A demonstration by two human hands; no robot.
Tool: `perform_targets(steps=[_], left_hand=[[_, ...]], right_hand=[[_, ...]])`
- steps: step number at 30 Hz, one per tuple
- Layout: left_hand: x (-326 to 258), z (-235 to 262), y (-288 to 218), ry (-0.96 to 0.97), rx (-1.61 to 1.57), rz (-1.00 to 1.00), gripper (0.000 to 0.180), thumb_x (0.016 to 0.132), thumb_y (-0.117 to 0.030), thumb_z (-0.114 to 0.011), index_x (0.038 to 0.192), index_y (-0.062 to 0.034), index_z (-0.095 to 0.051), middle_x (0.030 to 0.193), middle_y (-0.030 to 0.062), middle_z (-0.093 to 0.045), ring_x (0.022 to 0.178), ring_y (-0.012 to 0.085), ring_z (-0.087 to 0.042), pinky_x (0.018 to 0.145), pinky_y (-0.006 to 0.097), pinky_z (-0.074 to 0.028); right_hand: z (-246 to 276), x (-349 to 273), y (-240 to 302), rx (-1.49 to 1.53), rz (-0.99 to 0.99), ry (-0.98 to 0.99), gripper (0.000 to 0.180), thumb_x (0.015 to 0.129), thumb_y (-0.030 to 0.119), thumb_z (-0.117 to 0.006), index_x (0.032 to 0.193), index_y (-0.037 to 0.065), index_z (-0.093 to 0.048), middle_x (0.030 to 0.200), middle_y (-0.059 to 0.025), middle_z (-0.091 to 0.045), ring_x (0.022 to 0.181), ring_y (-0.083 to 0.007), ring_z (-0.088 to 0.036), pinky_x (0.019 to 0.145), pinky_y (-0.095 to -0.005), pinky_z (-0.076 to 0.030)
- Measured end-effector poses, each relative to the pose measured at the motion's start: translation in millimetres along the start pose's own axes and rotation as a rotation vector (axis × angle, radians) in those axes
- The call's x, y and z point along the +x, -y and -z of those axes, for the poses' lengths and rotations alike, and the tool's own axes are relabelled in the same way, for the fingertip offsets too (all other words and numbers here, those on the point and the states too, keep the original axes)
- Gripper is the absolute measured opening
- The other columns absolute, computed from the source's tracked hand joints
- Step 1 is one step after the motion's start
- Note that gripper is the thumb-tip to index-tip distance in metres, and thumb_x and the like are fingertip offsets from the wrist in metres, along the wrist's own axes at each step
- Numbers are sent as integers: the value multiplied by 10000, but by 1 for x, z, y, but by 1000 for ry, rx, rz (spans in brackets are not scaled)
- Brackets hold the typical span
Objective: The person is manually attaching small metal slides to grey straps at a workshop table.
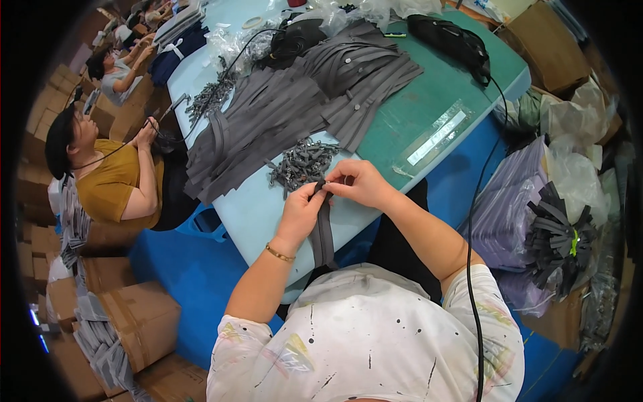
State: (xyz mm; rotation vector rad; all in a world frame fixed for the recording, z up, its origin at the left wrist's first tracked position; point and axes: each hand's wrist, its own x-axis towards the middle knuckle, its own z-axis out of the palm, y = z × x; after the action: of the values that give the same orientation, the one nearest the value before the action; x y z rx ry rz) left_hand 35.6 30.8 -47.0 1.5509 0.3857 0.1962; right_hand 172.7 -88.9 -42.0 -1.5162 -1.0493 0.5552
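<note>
Head view: grey strip being pinched at its upper end by both hands

Grey strip (323,234) is being held upright above the near edge of the pale blue table (249,224), just beside a heap of small metal-and-grey parts (301,161). Its top is being gripped between thumb and fingers of the left hand (301,211). By the right hand (357,184) the same end is being pinched, thumb and fingertips closed together; the exact contact is being covered by the fingers, and whether a small part is also being held there cannot be told. The strip's lower end is being lost from sight near the white shirt (375,328).

Beyond the heap, much of the tabletop is being covered by layered dark grey strips (261,120); single edges are hard to separate. Part of the green mat (385,137) is being hidden by them. A pale ruler-like bar (437,137) is being overlaid by clear film, its detail blurred.

At left, a co-worker in a mustard top (117,177) is being seen side-on; whatever is being handled there cannot be made out. At right, a bundle of strips (552,244) is being held by a yellow-green tie. Outer boxes are being cut off by the dark fisheye rim.
</note>
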Motion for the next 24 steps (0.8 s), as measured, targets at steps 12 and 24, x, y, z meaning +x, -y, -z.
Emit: perform_targets(steps=[12,24], left_hand=[[-2,-6,-5,-50,-31,29,161,925,-122,-488,878,-14,-598,749,-9,-575,686,56,-497,622,203,-406],[-2,-8,-4,-54,-30,-9,152,919,-106,-486,910,-1,-596,773,4,-580,704,63,-516,638,207,-417]], right_hand=[[-4,0,-5,-56,52,-22,151,740,167,-712,794,35,-661,718,-54,-641,616,-144,-593,549,-260,-461],[-2,-1,-4,-114,56,-30,153,750,176,-701,807,40,-658,743,-65,-647,662,-154,-617,605,-262,-485]])
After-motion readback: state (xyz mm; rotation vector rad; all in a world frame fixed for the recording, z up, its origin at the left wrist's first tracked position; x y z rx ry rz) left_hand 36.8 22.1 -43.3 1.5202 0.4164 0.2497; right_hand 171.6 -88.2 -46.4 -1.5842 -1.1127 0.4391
